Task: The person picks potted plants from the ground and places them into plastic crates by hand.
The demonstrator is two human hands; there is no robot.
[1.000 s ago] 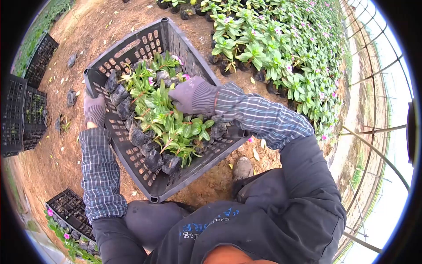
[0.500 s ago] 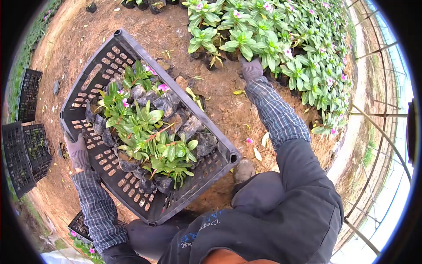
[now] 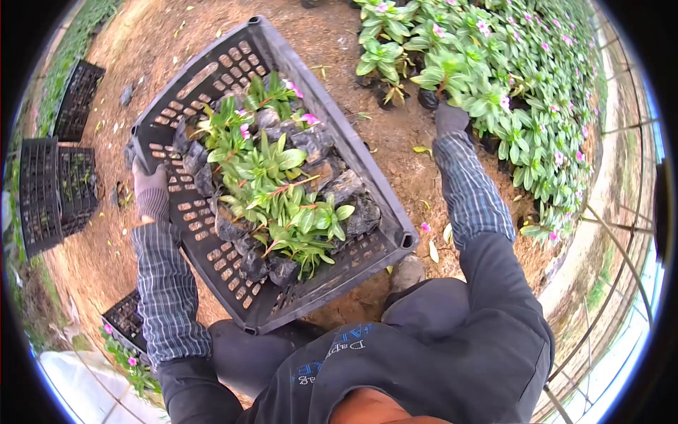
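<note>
A tilted black plastic crate [image 3: 332,134] holds several green seedlings [image 3: 261,169] with pink flowers, their roots in dark bags. My left hand [image 3: 151,187], in a grey glove, is closed on the crate's left side. Out to the right, my right hand [image 3: 450,119], also gloved, is at the edge of the dense flowering plants [image 3: 494,92]. Its fingers are partly hidden beneath leaves, beside a dark plant bag [image 3: 428,98], and whether they grip it cannot be made out.
More black crates [image 3: 39,191] stand at the left, and another [image 3: 126,321] with plants is at the lower left. My shoe [image 3: 407,273] rests on the brown soil [image 3: 381,148]. Metal framework [image 3: 621,247] runs along the right.
My right hand has moved from above the seedlings in the crate out to the plants on the ground at the right. My left hand stays on the crate.
</note>
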